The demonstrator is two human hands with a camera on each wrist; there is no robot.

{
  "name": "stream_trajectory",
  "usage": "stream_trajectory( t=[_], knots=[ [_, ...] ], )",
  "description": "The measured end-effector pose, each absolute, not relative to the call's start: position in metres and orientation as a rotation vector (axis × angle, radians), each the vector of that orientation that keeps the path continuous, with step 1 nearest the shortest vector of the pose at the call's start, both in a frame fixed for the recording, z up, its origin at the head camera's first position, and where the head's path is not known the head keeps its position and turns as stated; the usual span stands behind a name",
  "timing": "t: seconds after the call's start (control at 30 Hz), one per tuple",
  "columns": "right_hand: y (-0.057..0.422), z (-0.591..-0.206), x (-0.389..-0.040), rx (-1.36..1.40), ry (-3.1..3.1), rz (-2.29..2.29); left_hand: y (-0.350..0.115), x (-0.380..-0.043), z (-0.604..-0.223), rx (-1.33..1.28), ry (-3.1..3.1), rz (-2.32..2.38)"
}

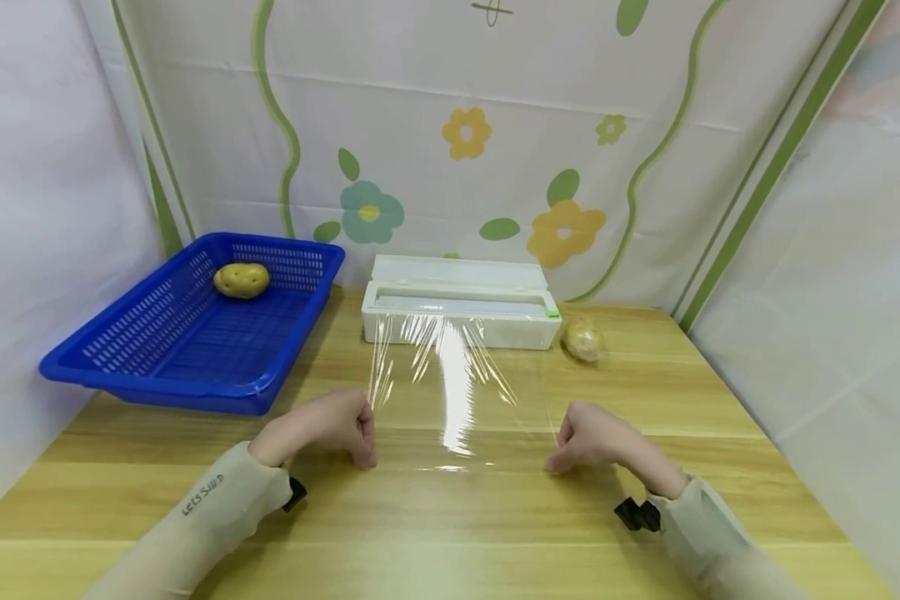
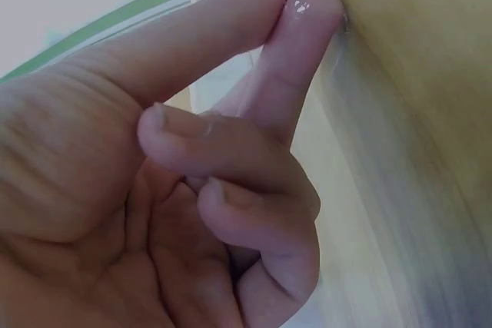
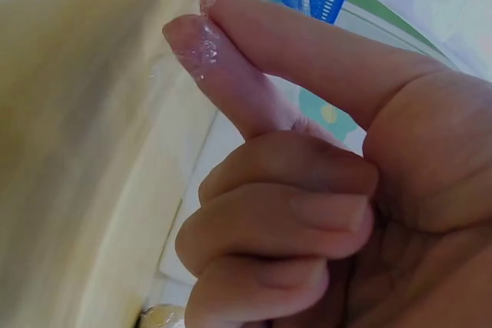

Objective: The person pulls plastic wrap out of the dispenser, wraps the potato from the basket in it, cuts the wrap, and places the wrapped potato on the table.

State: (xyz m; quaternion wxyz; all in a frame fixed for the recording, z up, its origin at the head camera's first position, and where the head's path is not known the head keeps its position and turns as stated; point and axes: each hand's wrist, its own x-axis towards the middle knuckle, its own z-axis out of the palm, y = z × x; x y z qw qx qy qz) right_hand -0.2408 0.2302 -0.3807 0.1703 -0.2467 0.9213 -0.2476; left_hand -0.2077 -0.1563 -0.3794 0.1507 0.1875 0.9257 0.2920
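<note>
A sheet of clear plastic wrap (image 1: 457,400) stretches from the white dispenser box (image 1: 461,327) toward me, just over the wooden table. My left hand (image 1: 337,425) pinches its near left corner between thumb and index finger; in the left wrist view, shiny film shows at the fingertips (image 2: 311,9). At the near right corner my right hand (image 1: 596,437) pinches the wrap the same way, with crinkled film on the index fingertip (image 3: 196,40). The box's lid (image 1: 457,272) stands raised at the back. A film-covered potato (image 1: 583,339) lies beside the box's right end.
A blue plastic basket (image 1: 273,375) stands at the left of the table (image 1: 435,542), with one bare potato (image 1: 242,281) in it. Flower-printed cloth (image 1: 435,175) hangs behind the table, and pale cloth walls close off both sides.
</note>
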Motion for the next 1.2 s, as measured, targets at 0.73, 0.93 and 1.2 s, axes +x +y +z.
stream_trajectory(
  t=[0.73, 0.93, 1.2],
  knots=[
    [0.226, -0.372, -0.243, -0.658, 2.593, -0.616, -0.155, -0.207, -0.380, 0.491, 2.676, 0.731],
    [0.227, -0.371, -0.245, -0.770, 2.533, -0.622, -0.155, -0.208, -0.381, 0.484, 2.691, 0.699],
    [0.236, -0.375, -0.253, -0.826, 2.497, -0.633, -0.155, -0.207, -0.382, 0.469, 2.691, 0.696]
  ],
)
